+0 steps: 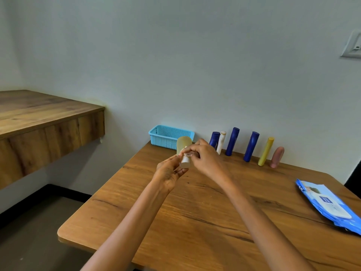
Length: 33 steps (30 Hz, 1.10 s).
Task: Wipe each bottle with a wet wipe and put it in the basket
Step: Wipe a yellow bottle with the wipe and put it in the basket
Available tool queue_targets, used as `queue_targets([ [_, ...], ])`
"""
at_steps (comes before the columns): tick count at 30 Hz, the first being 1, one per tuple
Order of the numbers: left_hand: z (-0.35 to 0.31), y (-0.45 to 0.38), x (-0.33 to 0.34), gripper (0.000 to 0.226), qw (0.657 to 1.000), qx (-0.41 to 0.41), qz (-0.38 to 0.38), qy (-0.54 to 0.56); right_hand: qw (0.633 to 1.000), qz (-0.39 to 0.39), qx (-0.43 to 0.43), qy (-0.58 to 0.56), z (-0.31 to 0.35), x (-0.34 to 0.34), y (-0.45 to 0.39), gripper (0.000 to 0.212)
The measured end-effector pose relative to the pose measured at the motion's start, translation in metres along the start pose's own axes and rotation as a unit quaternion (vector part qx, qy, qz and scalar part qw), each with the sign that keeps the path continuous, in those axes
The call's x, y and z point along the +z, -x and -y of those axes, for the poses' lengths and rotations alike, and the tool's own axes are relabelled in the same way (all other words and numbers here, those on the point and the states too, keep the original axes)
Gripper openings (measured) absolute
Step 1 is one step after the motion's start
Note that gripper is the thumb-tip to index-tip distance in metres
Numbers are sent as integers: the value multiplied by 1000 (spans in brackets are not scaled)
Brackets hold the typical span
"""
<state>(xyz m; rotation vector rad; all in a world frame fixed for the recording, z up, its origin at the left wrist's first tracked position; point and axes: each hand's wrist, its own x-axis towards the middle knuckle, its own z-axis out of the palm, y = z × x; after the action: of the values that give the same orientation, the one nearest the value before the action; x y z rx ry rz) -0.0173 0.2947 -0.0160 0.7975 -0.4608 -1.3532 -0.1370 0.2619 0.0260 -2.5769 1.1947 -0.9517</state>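
Observation:
A pale yellow bottle [183, 144] with a white cap is held above the table in front of the blue basket [168, 136]. My left hand [169, 173] grips it from below near the cap. My right hand [203, 156] pinches a white wet wipe [185, 152] against the bottle's middle. Along the wall stand several more bottles: a dark blue one [214, 139], a white one [221, 142], two taller blue ones [232, 141] [251, 146], a yellow one [266, 151] and a pink one [277, 157]. No bottle shows inside the basket.
A blue pack of wet wipes [328, 205] lies at the table's right edge. The wooden table [195, 222] meets the wall at the back. A wooden shelf [45, 122] juts out at the left, with floor below it.

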Motion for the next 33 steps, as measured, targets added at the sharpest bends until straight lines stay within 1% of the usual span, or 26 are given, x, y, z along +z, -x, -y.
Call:
queue_targets([
  [2,1,1,1,26,1000,1,5,-3,999,-13,19,-28,-3,-4,-3,21],
  [3,0,1,1,27,1000,5,6,-7,998,-34,31,-40,-5,-8,-5,19],
  [5,-2,1,1,30,1000,13,8,-20,992,-99,53,-59,-8,-17,-13,16],
  [7,-4,1,0,32,999,5,18,-36,985,-153,49,-68,-7,-24,-23,14],
  [8,-5,2,-1,33,999,-4,25,-41,985,-156,32,-63,-4,-25,-28,17],
  [9,-4,2,0,34,999,-12,30,-43,989,-138,12,-52,-1,-23,-33,20],
  [12,-5,2,1,35,998,-10,29,-47,1000,-20,-21,8,9,-7,-40,23],
  [13,-6,2,1,34,998,-6,29,-49,999,4,-22,23,9,-2,-41,24],
  [14,-8,2,2,34,998,-5,32,-50,999,8,-20,28,8,1,-42,24],
  [18,-11,4,3,33,997,0,53,-54,998,-65,3,0,0,-6,-52,27],
  [21,-10,4,5,31,997,-3,60,-47,992,-112,43,-33,-6,-7,-57,29],
  [25,-5,4,5,31,998,-10,57,-29,964,-174,124,-158,-13,1,-49,25],
  [27,-4,3,4,27,999,-13,47,-15,947,-200,148,-203,-13,6,-42,23],
  [29,-4,2,4,25,999,-8,32,0,941,-206,151,-221,-11,12,-34,21],
  [33,-10,-2,4,25,1000,8,-2,20,951,-175,133,-219,-2,21,-20,20],
])
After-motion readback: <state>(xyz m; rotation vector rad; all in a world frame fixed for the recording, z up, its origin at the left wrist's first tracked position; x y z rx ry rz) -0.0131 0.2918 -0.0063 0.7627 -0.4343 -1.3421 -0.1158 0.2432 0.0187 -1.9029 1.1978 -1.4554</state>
